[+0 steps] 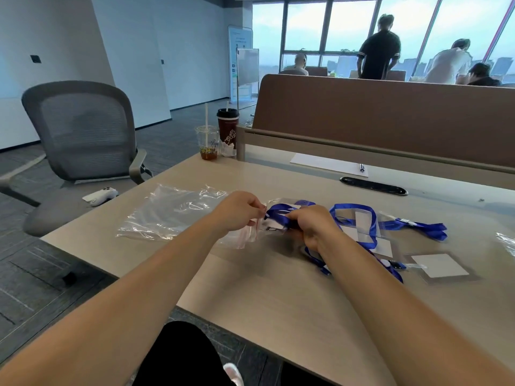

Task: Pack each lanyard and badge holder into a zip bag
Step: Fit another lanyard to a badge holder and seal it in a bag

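My left hand pinches the red-striped mouth of a clear zip bag at the table's middle. My right hand grips a bundled blue lanyard with its badge holder, right at the bag's mouth. More blue lanyards and clear badge holders with white cards lie to the right. Another blue lanyard lies farther right. A pile of clear zip bags lies to the left.
Two drink cups stand at the table's far left corner. A white sheet with a pen lies by the brown divider. A grey office chair holding a white controller stands at left. Several people are by the far windows.
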Tool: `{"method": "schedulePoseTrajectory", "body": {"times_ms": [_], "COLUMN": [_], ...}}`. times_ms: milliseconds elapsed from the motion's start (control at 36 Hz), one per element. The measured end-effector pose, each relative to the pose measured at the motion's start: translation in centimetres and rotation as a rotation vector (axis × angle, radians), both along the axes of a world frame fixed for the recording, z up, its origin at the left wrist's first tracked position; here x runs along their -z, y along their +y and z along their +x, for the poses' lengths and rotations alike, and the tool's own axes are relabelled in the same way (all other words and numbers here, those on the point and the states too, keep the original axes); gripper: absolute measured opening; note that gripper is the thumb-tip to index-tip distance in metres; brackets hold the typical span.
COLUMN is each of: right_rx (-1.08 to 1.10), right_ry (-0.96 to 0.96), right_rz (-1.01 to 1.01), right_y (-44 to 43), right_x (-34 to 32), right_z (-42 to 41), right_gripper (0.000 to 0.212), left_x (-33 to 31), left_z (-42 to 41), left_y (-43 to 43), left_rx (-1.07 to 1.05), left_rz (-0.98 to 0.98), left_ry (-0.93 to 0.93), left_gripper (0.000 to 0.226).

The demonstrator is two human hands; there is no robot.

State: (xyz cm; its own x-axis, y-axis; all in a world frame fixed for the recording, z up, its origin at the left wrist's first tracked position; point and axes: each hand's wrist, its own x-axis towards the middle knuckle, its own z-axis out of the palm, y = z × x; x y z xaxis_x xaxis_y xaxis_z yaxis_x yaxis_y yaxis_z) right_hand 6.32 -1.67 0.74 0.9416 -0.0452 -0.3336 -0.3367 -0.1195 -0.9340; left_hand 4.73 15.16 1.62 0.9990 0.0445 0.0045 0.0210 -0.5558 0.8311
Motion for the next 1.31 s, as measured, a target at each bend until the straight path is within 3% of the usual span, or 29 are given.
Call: {"method": "schedulePoseTrajectory", "body": {"times_ms": [111,306,444,556,944,1083,1306], "right_rx": [-0.007,-0.073,-0.098,-0.114,-0.087,-0.101,-0.115], "right_ry": [-0.028,-0.028,0.015,0.080,0.036,-0.012,-0.037], "right_rz": [0.031,0.101,0.233,0.323,0.028,-0.100,-0.055], "right_y": [0.3,0.2,0.5,0.5,-0.6,-0.7,-0.3], "right_x": [0.0,-0.2,-0.3,-0.4,1.1,1.6,1.2], "right_z": [0.1,-0.6,-1.2,-1.7,0.5,1.0,0.7], "right_gripper": [0.056,0.038,0.007,0.020,0.008,0.017,0.014], "left_x": [0.0,-0.1,0.2,0.4,0.4,0.2,-0.5], "left_z": [0.1,0.0,0.4,0.5,0.2,-0.3,-0.6], "left_y": [0.2,0.6,1.1,1.1,2.2,2.0,1.8], "left_rx": [0.004,0.046,0.046,0.062,0.088,0.115,0.142], "left_rz": [-0.014,0.016,0.001,0.001,-0.067,-0.088,-0.109], "left_ry": [-0.003,0.017,0.049,0.060,0.104,0.113,0.081], "left_gripper": [0.010,0.007,0.005,0.004,0.004,0.005,0.009]}}
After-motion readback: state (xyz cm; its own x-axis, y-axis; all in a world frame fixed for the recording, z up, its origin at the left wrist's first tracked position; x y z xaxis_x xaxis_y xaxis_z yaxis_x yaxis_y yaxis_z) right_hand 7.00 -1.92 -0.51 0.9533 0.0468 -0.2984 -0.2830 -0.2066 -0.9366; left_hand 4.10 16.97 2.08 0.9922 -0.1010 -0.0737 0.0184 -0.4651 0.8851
